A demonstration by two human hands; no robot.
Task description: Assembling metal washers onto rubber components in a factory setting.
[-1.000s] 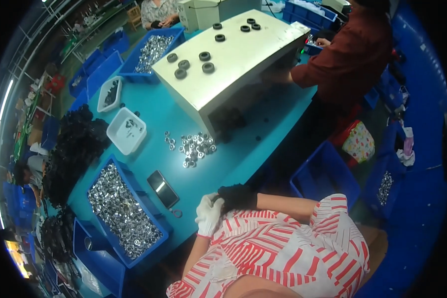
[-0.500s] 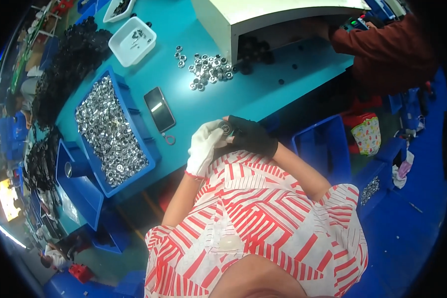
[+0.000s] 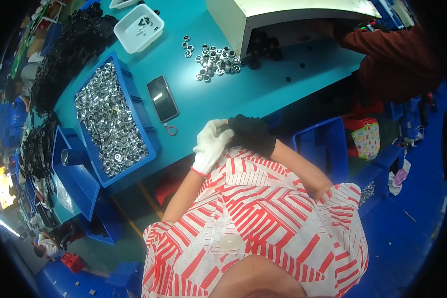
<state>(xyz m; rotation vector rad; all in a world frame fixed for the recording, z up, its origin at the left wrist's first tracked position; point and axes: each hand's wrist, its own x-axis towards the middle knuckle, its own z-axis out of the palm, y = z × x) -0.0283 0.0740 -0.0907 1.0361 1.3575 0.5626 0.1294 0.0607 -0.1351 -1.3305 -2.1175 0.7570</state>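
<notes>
My left hand (image 3: 211, 142), in a white glove with a red cuff, is closed at the table's near edge. Against its fingertips presses my right hand (image 3: 252, 135), in a black glove with bare fingertips, also closed. The small dark round part seen between them half a second ago is now almost wholly covered by the fingers. Beyond the hands, a loose group of shiny silver ring-shaped parts (image 3: 218, 61) lies on the teal table (image 3: 184, 92). A phone (image 3: 162, 98) with a pink ring strap rests left of the hands.
A blue bin (image 3: 151, 136) full of silver parts stands at the left, near black parts heaped (image 3: 77, 54). Farther back are a white tray (image 3: 156, 32) of small pieces and a cream metal housing (image 3: 228, 25). A co-worker's brown sleeve (image 3: 390, 42) reaches into the housing.
My hands have closed together over the dark round part, which showed its face before. The view has shifted slightly, so the table things sit a little differently in it.
</notes>
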